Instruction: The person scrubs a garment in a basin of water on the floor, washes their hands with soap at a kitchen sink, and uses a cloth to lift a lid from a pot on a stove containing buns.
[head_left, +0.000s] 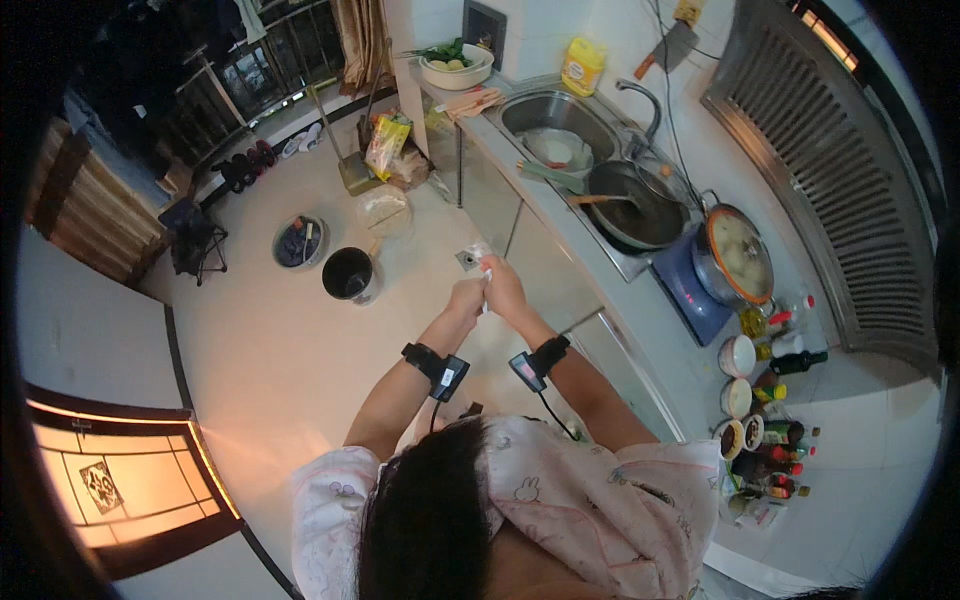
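Left hand [466, 297] and right hand [503, 284] raised together, touching, fingers of both closed on small white wrapper [483, 266] held between them, above floor beside counter [640, 310]. Wrist bands on both forearms. Black bucket [349, 273] on floor left. Wok [640, 205], lidded pot [738, 255] right. Sink [560, 125] far.

Pale printed pyjama top [600, 500], black wrist devices [440, 368]

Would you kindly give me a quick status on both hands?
Left hand and right hand together, pinching a small white wrapper. Black bin on floor beyond. Nothing between.
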